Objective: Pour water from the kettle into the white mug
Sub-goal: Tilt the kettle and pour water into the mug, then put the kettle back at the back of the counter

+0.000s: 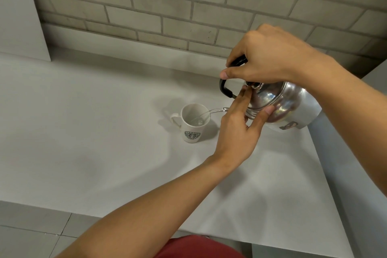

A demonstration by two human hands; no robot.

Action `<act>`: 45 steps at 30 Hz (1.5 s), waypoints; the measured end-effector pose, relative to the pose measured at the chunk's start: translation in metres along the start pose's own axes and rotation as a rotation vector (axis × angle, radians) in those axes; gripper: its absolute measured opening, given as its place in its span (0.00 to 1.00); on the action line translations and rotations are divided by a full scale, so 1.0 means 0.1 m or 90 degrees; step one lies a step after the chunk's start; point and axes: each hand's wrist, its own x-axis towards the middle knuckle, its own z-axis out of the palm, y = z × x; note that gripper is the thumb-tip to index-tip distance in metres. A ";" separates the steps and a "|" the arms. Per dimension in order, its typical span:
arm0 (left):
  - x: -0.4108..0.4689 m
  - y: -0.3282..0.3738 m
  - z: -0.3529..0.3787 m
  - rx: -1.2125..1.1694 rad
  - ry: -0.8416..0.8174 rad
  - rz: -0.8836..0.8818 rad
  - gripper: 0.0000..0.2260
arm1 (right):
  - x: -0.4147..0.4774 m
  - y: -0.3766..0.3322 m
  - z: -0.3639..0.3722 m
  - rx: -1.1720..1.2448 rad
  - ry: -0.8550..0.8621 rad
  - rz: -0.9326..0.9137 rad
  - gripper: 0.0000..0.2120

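Observation:
A shiny metal kettle [293,109] hangs tilted to the left above the counter, at the right of the head view. My right hand [266,58] grips its black handle from above. My left hand [240,125] rests against the kettle's lid, fingers and thumb pressed on the lid's edge. A thin stream of water [211,112] runs from the spout into the white mug [193,124]. The mug stands upright on the counter left of the kettle, green logo facing me, handle to the left, with some water inside. The spout is hidden behind my left hand.
The light grey counter [94,132] runs to a brick wall [167,6] at the back. A white panel [18,16] stands at the far left. The counter's front edge is near me, with tiled floor [31,234] below, and its right edge is close to the kettle.

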 end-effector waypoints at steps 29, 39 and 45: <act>-0.18 -0.11 -0.39 0.310 -0.166 0.090 0.19 | -0.91 0.55 1.00 0.464 0.348 0.167 0.05; 0.09 0.06 -0.24 0.270 -0.170 0.031 0.19 | -1.27 0.71 1.23 0.598 0.427 0.217 0.03; 0.19 0.00 -0.08 0.357 -0.156 0.022 0.12 | -1.31 0.88 1.35 0.642 0.378 0.225 0.05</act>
